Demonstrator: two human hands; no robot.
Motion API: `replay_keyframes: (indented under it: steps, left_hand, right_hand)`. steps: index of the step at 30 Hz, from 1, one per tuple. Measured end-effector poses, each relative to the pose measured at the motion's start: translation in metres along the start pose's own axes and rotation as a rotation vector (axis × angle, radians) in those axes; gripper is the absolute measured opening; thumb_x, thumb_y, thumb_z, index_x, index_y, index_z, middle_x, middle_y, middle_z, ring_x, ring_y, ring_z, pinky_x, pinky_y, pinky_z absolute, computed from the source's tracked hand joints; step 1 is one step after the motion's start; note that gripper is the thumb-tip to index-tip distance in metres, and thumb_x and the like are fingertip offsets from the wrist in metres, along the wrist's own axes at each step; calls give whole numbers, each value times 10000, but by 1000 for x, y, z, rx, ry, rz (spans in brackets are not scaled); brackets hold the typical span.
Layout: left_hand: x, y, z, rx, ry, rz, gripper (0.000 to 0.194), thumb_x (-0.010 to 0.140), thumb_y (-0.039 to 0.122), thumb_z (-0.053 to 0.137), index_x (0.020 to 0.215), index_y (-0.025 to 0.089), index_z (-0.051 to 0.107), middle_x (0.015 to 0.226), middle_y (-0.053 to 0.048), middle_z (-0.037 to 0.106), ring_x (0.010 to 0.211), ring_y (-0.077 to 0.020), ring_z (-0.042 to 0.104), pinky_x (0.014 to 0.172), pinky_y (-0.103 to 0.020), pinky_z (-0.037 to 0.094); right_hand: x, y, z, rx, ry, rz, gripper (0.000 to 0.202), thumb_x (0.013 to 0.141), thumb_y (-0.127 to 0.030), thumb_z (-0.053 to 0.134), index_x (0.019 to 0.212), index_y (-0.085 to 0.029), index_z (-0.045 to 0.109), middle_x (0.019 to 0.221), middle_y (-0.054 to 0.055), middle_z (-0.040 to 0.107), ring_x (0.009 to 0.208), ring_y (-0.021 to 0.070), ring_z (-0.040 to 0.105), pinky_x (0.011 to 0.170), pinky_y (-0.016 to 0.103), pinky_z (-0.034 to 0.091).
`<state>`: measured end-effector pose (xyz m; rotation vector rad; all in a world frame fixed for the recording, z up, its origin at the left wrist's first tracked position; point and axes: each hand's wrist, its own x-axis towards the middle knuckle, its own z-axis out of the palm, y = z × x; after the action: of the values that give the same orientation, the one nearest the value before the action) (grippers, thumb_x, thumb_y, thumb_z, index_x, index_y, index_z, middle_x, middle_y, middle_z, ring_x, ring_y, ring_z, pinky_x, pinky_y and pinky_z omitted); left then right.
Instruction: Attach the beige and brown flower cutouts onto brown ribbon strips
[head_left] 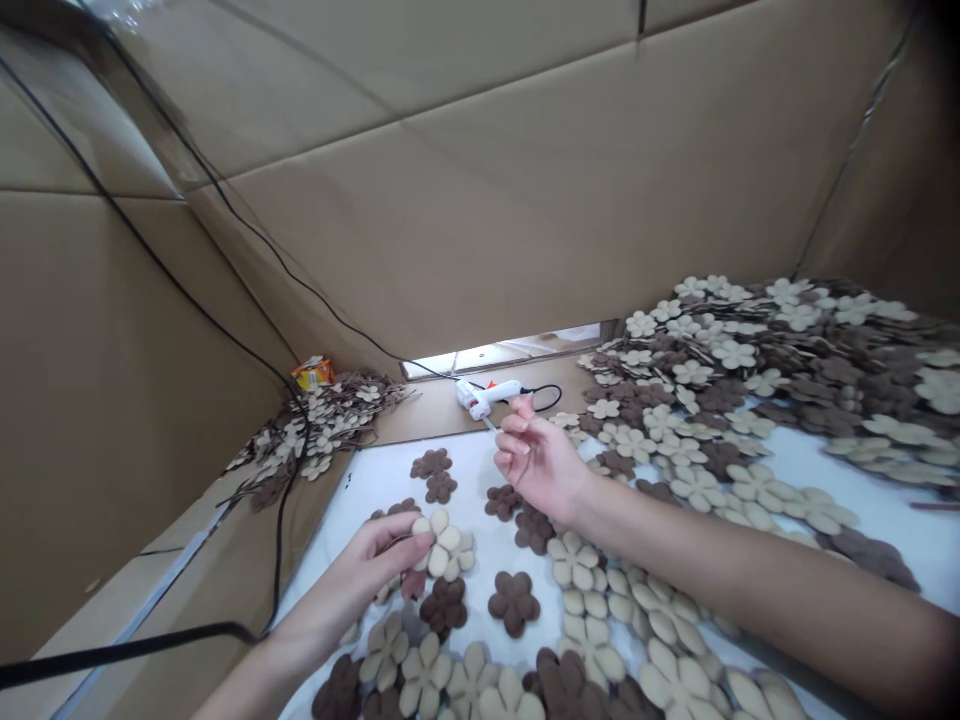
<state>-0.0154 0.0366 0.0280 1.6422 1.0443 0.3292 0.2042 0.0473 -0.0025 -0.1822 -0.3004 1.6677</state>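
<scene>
At lower centre my left hand (394, 550) pinches a cream felt flower (444, 543) between thumb and fingers, with other cream petals just behind it. Beyond it, a white glue gun (476, 399) with a red part lies near the back edge of the white surface. My right hand (536, 455) is beside the gun, palm up and fingers curled. A thin pale rod (490, 424) runs from the gun to its fingertips; whether they grip it or something else is unclear. A dark brown flower (514, 603) lies flat between my forearms, another (443, 607) below my left hand.
Cream and brown flowers are heaped at the right (720, 370), spreading over the white sheet (480, 475). Flowers and thin brown strips form a smaller pile (330, 425) at back left, beside an orange-yellow packet (313, 373). A black cable (283, 490) crosses the left side. Cardboard walls (465, 220) stand around.
</scene>
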Motion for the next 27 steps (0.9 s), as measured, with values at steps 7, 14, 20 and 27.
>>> replay_keyframes:
  steps: [7, 14, 20, 27]
  left_hand:
    - [0, 0, -2, -26, -6, 11, 344, 856, 448, 499, 695, 148, 547, 598, 26, 490, 602, -115, 447, 593, -217, 325]
    - [2, -4, -4, -31, 20, 30, 351, 842, 448, 514, 646, 158, 506, 545, 30, 492, 583, -121, 452, 585, -222, 333]
    - [-1, 2, -3, -27, -5, 49, 335, 844, 441, 497, 673, 156, 536, 557, 20, 507, 572, -123, 451, 571, -229, 327]
    - [-1, -3, -2, -8, 11, 80, 321, 852, 431, 487, 718, 152, 568, 571, 22, 501, 563, -118, 431, 566, -237, 306]
  right_hand:
    - [3, -1, -4, 20, -47, 1, 279, 757, -294, 687, 714, -206, 426, 538, -100, 412, 426, 48, 349, 485, 183, 395]
    - [1, -1, -4, 30, -97, -1, 377, 813, -348, 631, 612, -181, 360, 495, -86, 339, 426, 56, 312, 460, 181, 372]
    - [0, 3, -3, 8, -91, 23, 411, 850, -446, 554, 596, -174, 380, 457, -84, 305, 415, 62, 294, 428, 179, 346]
    - [-3, 0, 2, 9, -161, 89, 395, 855, -429, 550, 603, -175, 384, 510, -70, 377, 450, 74, 316, 451, 199, 359]
